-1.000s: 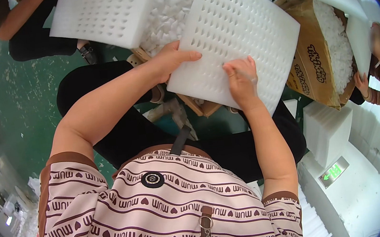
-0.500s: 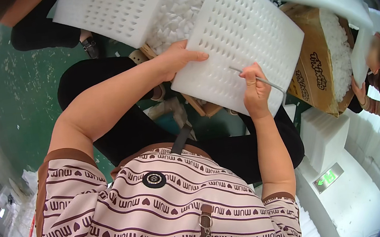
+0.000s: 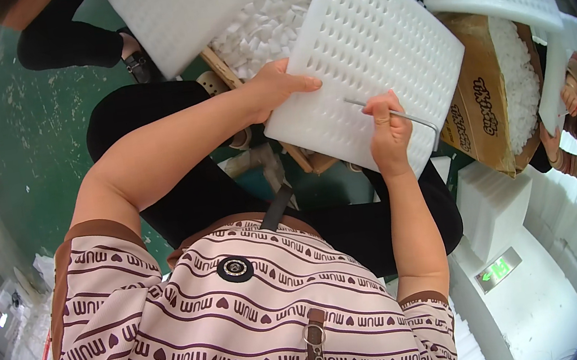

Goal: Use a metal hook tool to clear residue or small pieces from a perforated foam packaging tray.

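Dimpled white foam panel (image 3: 376,44): upper centre of frame, extending from both hands toward the top edge. Bent metal rod (image 3: 417,119) slants over its lower part, long axis upper left to lower right, bend at the right end; tip contact cannot be told. Right hand (image 3: 389,134) is nearer, fingers curled round the rod. Left hand (image 3: 277,90) clasps the panel's left edge, thumb on top. Cardboard box (image 3: 469,87) at right.
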Action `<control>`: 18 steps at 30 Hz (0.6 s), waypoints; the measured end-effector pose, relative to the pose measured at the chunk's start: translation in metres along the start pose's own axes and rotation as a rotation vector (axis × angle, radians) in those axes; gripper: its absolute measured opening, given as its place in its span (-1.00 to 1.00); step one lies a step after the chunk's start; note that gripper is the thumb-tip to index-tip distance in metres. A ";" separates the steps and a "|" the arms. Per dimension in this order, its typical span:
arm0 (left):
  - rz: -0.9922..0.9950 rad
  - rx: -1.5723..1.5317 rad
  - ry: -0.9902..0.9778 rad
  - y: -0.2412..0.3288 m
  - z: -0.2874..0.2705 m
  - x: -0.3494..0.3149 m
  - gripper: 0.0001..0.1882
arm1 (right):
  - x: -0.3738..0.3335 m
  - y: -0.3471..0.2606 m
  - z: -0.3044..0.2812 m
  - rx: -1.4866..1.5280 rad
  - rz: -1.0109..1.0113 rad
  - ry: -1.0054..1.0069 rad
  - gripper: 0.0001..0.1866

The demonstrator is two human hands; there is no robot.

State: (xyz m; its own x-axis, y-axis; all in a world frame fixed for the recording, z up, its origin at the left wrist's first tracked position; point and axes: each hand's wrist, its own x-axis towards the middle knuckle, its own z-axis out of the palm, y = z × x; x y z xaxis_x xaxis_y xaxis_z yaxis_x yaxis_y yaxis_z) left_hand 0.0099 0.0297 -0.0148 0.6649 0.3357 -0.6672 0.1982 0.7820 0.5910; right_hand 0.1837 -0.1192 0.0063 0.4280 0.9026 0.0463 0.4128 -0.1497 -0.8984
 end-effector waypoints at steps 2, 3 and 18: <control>0.016 0.019 0.005 -0.003 0.005 -0.001 -0.58 | -0.001 0.006 0.013 -0.246 -0.169 -0.011 -0.78; 0.024 0.030 0.006 -0.003 0.006 -0.001 -0.58 | -0.001 0.007 0.016 -0.490 -0.339 -0.025 -0.78; 0.014 -0.003 -0.016 0.005 0.005 -0.005 -0.60 | -0.001 0.001 0.008 -0.130 -0.217 -0.029 -0.83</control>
State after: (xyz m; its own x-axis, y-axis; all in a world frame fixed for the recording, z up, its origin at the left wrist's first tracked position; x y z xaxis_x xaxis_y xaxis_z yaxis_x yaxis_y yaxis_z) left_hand 0.0106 0.0289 -0.0063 0.6786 0.3381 -0.6520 0.1871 0.7789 0.5986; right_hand 0.1777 -0.1173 0.0018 0.2958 0.9301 0.2177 0.5936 -0.0004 -0.8048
